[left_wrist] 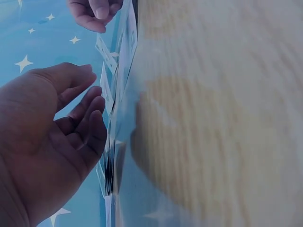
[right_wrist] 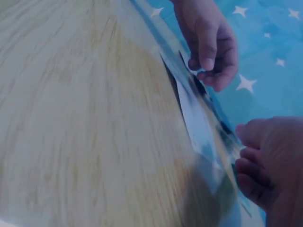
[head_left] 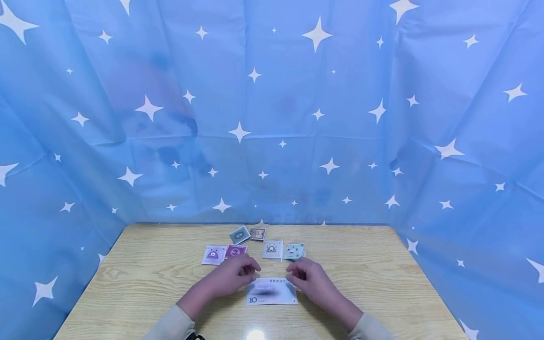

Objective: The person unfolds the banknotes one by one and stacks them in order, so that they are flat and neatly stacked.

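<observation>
A pale banknote (head_left: 272, 299) marked 10 lies flat on the wooden table, close to the person. My left hand (head_left: 231, 277) hovers at its upper left corner, thumb and fingers loosely bent with nothing between them. At the upper right corner is my right hand (head_left: 313, 282), also loosely bent and holding nothing. In the left wrist view a gap shows between the thumb and fingers of the left hand (left_wrist: 57, 123). The right wrist view shows the banknote (right_wrist: 194, 120) edge-on between both hands, with the right hand (right_wrist: 277, 161) relaxed.
Beyond the hands lie folded notes: a light purple one (head_left: 213, 255), a magenta one (head_left: 236, 250), a grey-white one (head_left: 272, 250) and a green one (head_left: 294, 251). Farther back are a dark grey-green one (head_left: 240, 234) and a brown one (head_left: 257, 233). A blue starred curtain (head_left: 289, 160) surrounds the table (head_left: 140, 278).
</observation>
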{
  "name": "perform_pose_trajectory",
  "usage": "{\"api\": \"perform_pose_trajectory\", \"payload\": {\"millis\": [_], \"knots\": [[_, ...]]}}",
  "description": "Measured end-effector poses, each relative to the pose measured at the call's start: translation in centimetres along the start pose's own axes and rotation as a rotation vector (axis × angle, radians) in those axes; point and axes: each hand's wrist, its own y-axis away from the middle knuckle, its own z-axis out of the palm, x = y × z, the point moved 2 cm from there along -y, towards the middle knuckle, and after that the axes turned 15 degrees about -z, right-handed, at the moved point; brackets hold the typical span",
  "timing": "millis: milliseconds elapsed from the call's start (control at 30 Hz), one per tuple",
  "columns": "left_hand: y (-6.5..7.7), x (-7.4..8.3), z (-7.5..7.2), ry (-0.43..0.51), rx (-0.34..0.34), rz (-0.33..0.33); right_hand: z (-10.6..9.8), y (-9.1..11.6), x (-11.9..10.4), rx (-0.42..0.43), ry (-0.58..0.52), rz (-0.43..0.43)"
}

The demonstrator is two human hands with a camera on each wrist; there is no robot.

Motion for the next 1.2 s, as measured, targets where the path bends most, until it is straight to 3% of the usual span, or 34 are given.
{"api": "perform_pose_trajectory", "payload": {"millis": [267,533,800,967,1200], "knots": [[0.6,-0.4,-1.5,0.011,0.091,0.056,0.5,-1.5,-1.2,0.024,-0.071,0.013],[1.2,-1.8,-3.8,0.022,0.235,0.021,1.7,-3.6,-1.6,0.018,-0.103,0.037],[1.9,-4.1,-6.8,-0.050,0.352,-0.061,3.8,-6.4,-1.6,-0.024,-0.083,0.032],[2.2,-5.8,-8.3,-0.092,0.338,-0.107,5.3,-8.1,-2.0,-0.065,-0.064,0.040],[2.4,-7.7,-9.8,-0.042,0.255,-0.157,7.6,-10.6,-2.8,-0.107,0.031,0.035]]}}
